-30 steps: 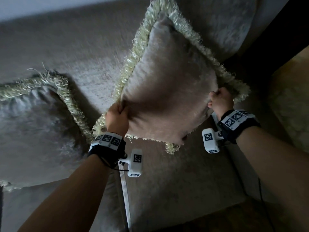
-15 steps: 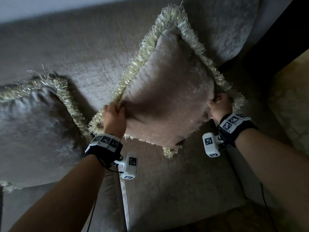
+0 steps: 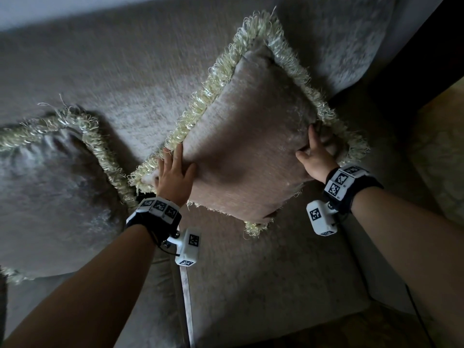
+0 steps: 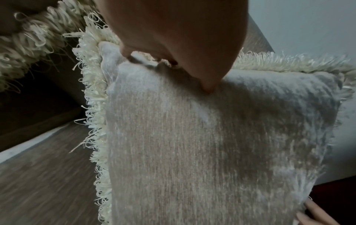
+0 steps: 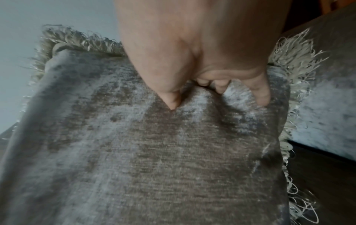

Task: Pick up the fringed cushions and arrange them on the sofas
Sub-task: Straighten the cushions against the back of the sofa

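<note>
A beige fringed cushion [image 3: 251,146] stands on one corner on the sofa seat [image 3: 263,285] and leans against the backrest [image 3: 113,71]. My left hand [image 3: 179,162] holds its left corner, thumb on the front and fingers over the fringed edge. In the left wrist view the hand [image 4: 188,57] pinches the cushion [image 4: 192,144] at that corner. My right hand [image 3: 310,146] grips the right edge. The right wrist view shows its thumb and fingers [image 5: 202,73] dug into a fold of the cushion [image 5: 154,152]. A second fringed cushion [image 3: 50,184] leans on the sofa at the left.
The second cushion's fringe [image 4: 29,38] almost touches the held cushion's left corner. The sofa's padded arm [image 3: 351,46] rises behind the right edge. Beyond a dark gap [image 3: 414,59] a patterned seat [image 3: 439,159] stands at the far right. Bare seat fabric lies in front.
The cushion has sunk back against the backrest, and its lower corner has come down near the seat. Both hands have loosened from tight fists to a lighter hold with longer fingers.
</note>
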A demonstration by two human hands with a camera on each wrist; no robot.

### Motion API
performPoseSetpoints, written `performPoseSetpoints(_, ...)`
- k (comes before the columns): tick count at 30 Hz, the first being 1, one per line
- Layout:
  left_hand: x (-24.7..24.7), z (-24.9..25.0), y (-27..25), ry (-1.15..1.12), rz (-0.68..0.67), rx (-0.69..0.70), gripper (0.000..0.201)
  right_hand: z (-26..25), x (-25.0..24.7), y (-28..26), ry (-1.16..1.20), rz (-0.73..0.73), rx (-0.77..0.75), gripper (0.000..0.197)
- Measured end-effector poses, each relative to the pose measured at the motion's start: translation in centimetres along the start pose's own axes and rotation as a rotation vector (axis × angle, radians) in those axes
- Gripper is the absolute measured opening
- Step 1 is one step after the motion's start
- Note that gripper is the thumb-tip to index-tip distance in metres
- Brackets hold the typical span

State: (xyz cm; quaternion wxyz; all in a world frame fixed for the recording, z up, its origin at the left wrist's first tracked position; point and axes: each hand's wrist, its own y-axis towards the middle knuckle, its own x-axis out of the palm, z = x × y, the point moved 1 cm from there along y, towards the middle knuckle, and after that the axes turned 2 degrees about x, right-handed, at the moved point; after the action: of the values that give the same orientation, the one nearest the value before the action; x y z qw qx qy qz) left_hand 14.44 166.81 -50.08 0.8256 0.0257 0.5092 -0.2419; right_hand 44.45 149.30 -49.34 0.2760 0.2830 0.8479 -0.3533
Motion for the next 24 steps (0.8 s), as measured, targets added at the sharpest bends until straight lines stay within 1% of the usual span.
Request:
performPoseSetpoints(3,-0.1,0.1,0.0,0.004,-0.004,-0.009,0.069,0.4,0.2,-0.1,0.024,0.004,0.004,0.081)
performPoseSetpoints(7,-0.1,0.6,-0.7,-0.022,0.031,-0.041,0.069,0.7,0.7,-0.6,0.029,0.001,0.035,0.087)
performPoseSetpoints(10,-0.5,1.3,-1.0,-0.036,-0.005,-0.070,0.069,-0.2,0.7,-1.3,-0.004,0.018,0.083,0.089)
performPoseSetpoints(12,-1.0,1.4,-0.9,-0.011,-0.010,-0.052,0.070,-1.2,0.8,-2.1,-0.028,0.059,0.098,0.083)
performPoseSetpoints(14,-1.8,1.1,-1.1,-0.011,-0.001,-0.026,0.068,-2.0,1.3,-3.1,-0.071,0.117,0.113,0.071)
performPoseSetpoints(16,-2.8,0.3,-1.3,-0.033,0.000,-0.034,0.058,-2.3,2.2,-3.8,-0.114,0.197,0.117,0.066)
performPoseSetpoints(18,-3.9,-1.3,-1.3,-0.030,-0.012,-0.026,0.045,-3.8,3.2,-5.3,-0.127,0.262,0.117,0.056)
performPoseSetpoints(19,-4.4,-2.2,-1.2,-0.026,-0.021,-0.009,0.039,-4.6,3.9,-6.1,-0.128,0.267,0.116,0.051)
performPoseSetpoints(21,-5.8,-4.6,-1.4,-0.038,-0.048,0.014,0.035,-6.5,5.8,-7.8,-0.113,0.237,0.111,0.049)
performPoseSetpoints(24,-8.6,-8.2,-2.4,-0.052,-0.067,0.013,0.034,-10.0,9.5,-10.5,-0.043,0.233,0.025,0.046)
